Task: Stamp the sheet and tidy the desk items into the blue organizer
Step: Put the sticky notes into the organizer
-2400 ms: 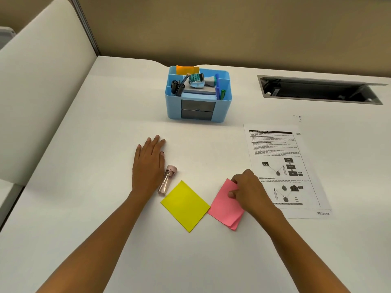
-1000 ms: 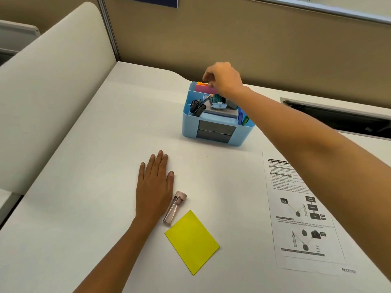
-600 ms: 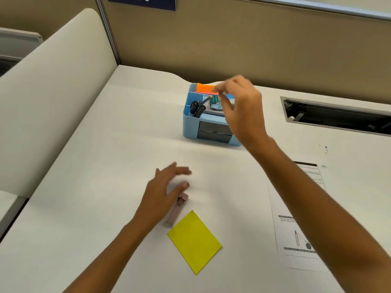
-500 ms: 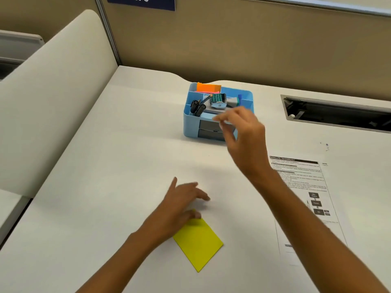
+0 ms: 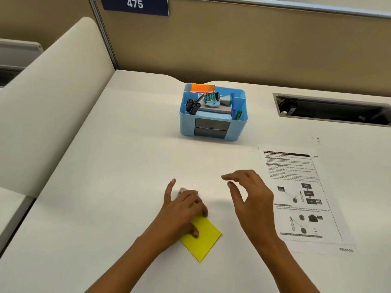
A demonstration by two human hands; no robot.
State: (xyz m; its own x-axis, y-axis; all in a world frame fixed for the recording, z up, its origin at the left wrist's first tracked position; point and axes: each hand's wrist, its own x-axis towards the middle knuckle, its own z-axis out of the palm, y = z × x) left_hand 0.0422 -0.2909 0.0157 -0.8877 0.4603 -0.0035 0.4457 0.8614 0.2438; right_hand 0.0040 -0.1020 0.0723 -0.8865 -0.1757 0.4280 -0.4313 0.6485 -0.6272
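Left hand [image 5: 182, 210] lies over a small pink item [image 5: 182, 190] and a corner of the yellow sticky pad [image 5: 204, 240] (grip impossible to tell); right hand [image 5: 249, 199] hovers empty, fingers loosely spread; beside it the sheet [image 5: 296, 182], headed "SATELLITE TECHNOLOGY", stamped "RECEIVED"; blue organizer [image 5: 187, 123] beyond; wall sign [image 5: 135, 5] reads "475".

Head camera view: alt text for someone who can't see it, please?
A person's left hand rests over a pink item and a yellow sticky note on a white desk; the right hand hovers empty. A blue organizer stands behind.
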